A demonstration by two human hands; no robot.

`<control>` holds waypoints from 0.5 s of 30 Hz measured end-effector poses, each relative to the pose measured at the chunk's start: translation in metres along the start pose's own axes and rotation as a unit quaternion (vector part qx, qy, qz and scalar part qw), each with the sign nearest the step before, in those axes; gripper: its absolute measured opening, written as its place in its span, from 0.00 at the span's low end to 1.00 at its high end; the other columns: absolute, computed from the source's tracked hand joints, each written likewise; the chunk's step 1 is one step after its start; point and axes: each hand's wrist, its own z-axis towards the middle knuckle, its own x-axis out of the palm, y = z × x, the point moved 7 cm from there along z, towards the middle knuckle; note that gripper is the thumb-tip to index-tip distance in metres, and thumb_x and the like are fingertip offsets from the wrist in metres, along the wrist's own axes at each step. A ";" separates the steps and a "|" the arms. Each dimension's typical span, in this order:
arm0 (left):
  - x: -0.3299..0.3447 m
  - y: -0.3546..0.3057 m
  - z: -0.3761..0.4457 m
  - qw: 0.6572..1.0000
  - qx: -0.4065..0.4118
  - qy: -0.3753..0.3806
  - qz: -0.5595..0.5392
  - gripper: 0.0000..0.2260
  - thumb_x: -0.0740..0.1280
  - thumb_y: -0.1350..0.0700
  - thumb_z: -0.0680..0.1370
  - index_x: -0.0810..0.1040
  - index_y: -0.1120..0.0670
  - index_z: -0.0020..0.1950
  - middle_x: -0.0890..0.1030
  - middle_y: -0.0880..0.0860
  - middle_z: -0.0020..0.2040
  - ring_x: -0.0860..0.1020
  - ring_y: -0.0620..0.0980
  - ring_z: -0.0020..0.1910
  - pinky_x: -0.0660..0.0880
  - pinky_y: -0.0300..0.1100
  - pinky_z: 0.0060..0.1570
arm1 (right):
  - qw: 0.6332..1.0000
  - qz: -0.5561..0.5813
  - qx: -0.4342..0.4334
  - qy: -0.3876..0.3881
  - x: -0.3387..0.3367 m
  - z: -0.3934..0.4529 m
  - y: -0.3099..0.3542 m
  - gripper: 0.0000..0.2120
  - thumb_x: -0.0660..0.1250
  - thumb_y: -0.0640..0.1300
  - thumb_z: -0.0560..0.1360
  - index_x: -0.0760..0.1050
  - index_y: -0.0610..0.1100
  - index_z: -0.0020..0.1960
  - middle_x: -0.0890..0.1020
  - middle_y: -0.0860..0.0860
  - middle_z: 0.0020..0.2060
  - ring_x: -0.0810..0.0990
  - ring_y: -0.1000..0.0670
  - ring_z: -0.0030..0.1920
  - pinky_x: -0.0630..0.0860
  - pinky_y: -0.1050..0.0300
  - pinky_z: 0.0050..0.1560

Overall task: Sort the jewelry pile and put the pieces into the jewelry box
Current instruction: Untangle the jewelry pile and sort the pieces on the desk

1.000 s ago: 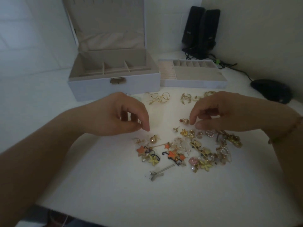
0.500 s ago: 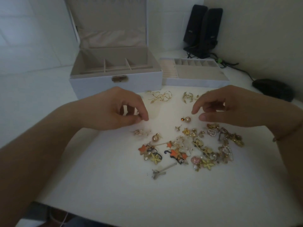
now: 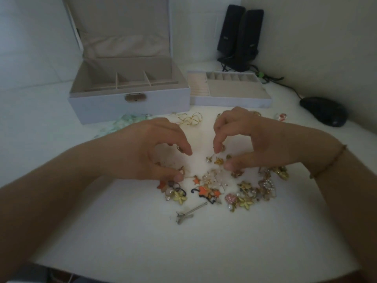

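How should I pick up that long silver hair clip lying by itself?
Pinch the silver hair clip across its thin straight bar, coming from above. It lies flat on the table, apart from the jewelry pile, so nothing crowds it.

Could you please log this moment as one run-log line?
left hand: over jewelry pile | right hand: over pile | jewelry box: open

Left grip (image 3: 151, 148) and right grip (image 3: 242, 139) palm-down, fingers curled, thumbs apart.
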 end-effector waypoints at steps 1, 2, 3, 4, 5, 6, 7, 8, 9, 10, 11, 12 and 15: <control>-0.002 0.002 0.000 1.000 0.001 -0.005 -0.003 0.20 0.72 0.36 0.69 0.81 0.43 0.57 0.79 0.39 0.55 0.77 0.43 0.58 0.73 0.43 0.59 | 1.000 -0.001 0.000 -0.012 -0.002 0.000 -0.001 0.14 0.69 0.63 0.67 0.77 0.59 0.50 0.73 0.59 0.53 0.69 0.55 0.60 0.68 0.55 0.60; -0.004 0.002 -0.001 1.000 0.005 -0.010 -0.006 0.19 0.72 0.37 0.70 0.81 0.44 0.56 0.80 0.40 0.54 0.78 0.45 0.57 0.75 0.46 0.58 | 1.000 0.001 0.001 -0.021 -0.004 -0.001 -0.002 0.15 0.68 0.64 0.68 0.77 0.58 0.50 0.73 0.58 0.53 0.69 0.54 0.60 0.69 0.52 0.61; -0.005 0.003 -0.001 1.000 0.011 -0.017 -0.009 0.18 0.72 0.38 0.71 0.82 0.45 0.56 0.81 0.41 0.54 0.79 0.46 0.56 0.76 0.48 0.56 | 1.000 0.002 0.001 -0.027 -0.007 -0.003 -0.003 0.15 0.67 0.64 0.68 0.77 0.58 0.50 0.74 0.58 0.53 0.70 0.54 0.60 0.69 0.49 0.61; -0.005 0.002 -0.001 1.000 0.017 -0.021 -0.011 0.18 0.72 0.38 0.71 0.82 0.46 0.56 0.81 0.42 0.54 0.79 0.47 0.56 0.76 0.48 0.55 | 1.000 0.000 0.001 -0.024 -0.009 -0.005 -0.005 0.16 0.66 0.64 0.68 0.77 0.59 0.51 0.74 0.59 0.54 0.70 0.53 0.61 0.69 0.48 0.62; -0.005 0.002 0.000 0.999 0.019 -0.023 -0.013 0.18 0.72 0.39 0.72 0.82 0.46 0.56 0.81 0.43 0.54 0.79 0.47 0.56 0.76 0.48 0.56 | 1.000 -0.003 0.004 -0.009 -0.011 -0.008 -0.008 0.17 0.67 0.65 0.67 0.77 0.60 0.53 0.73 0.61 0.55 0.69 0.54 0.62 0.68 0.49 0.64; -0.004 0.002 0.000 0.999 0.019 -0.021 -0.014 0.18 0.72 0.38 0.71 0.82 0.46 0.57 0.81 0.42 0.54 0.79 0.46 0.57 0.76 0.47 0.57 | 1.000 -0.003 0.020 0.021 -0.010 -0.011 -0.013 0.20 0.68 0.66 0.66 0.75 0.62 0.56 0.71 0.63 0.58 0.67 0.56 0.64 0.66 0.50 0.66; -0.003 0.002 0.000 1.000 0.019 -0.018 -0.016 0.20 0.72 0.37 0.71 0.81 0.45 0.57 0.80 0.41 0.55 0.78 0.45 0.58 0.74 0.44 0.59 | 0.997 0.000 0.046 0.060 -0.009 -0.016 -0.020 0.25 0.69 0.67 0.63 0.72 0.64 0.59 0.69 0.66 0.60 0.64 0.59 0.66 0.63 0.52 0.68; -0.001 0.001 0.000 1.000 0.020 -0.013 -0.016 0.21 0.72 0.36 0.70 0.81 0.45 0.58 0.80 0.39 0.56 0.77 0.44 0.60 0.72 0.41 0.61 | 0.992 0.005 0.078 0.098 -0.006 -0.021 -0.027 0.31 0.70 0.69 0.60 0.68 0.68 0.62 0.65 0.69 0.62 0.62 0.62 0.68 0.61 0.54 0.70; 0.001 -0.001 0.000 1.000 0.021 -0.008 -0.016 0.23 0.72 0.35 0.69 0.80 0.44 0.59 0.79 0.39 0.57 0.76 0.43 0.61 0.70 0.38 0.63 | 0.987 0.008 0.104 0.125 -0.005 -0.025 -0.033 0.37 0.71 0.70 0.57 0.64 0.71 0.64 0.62 0.71 0.64 0.59 0.63 0.69 0.58 0.55 0.71; 0.002 -0.002 0.001 1.000 0.024 -0.004 -0.012 0.24 0.72 0.35 0.68 0.80 0.44 0.60 0.78 0.38 0.58 0.74 0.41 0.62 0.68 0.35 0.64 | 0.982 0.010 0.121 0.141 -0.004 -0.028 -0.037 0.41 0.73 0.70 0.55 0.60 0.73 0.64 0.59 0.72 0.66 0.56 0.64 0.70 0.55 0.57 0.72; 0.004 -0.003 0.001 1.000 0.028 -0.001 -0.005 0.26 0.72 0.35 0.67 0.80 0.44 0.61 0.77 0.38 0.59 0.73 0.40 0.63 0.66 0.33 0.65 | 0.980 0.011 0.129 0.149 -0.003 -0.030 -0.039 0.43 0.74 0.69 0.55 0.57 0.74 0.65 0.57 0.72 0.67 0.54 0.64 0.70 0.54 0.58 0.72; 0.004 -0.003 0.001 0.999 0.032 0.001 0.002 0.26 0.72 0.35 0.67 0.79 0.45 0.62 0.77 0.38 0.60 0.73 0.40 0.63 0.65 0.32 0.65 | 0.980 0.009 0.130 0.150 -0.003 -0.031 -0.040 0.45 0.76 0.68 0.55 0.56 0.74 0.66 0.55 0.71 0.69 0.53 0.64 0.71 0.52 0.59 0.71; 0.004 -0.001 0.001 1.000 0.026 0.011 0.003 0.26 0.72 0.35 0.68 0.78 0.44 0.62 0.76 0.38 0.60 0.73 0.40 0.64 0.67 0.34 0.65 | 0.983 -0.010 0.125 0.136 -0.004 -0.030 -0.040 0.45 0.76 0.64 0.57 0.55 0.72 0.68 0.54 0.68 0.71 0.51 0.62 0.72 0.51 0.59 0.71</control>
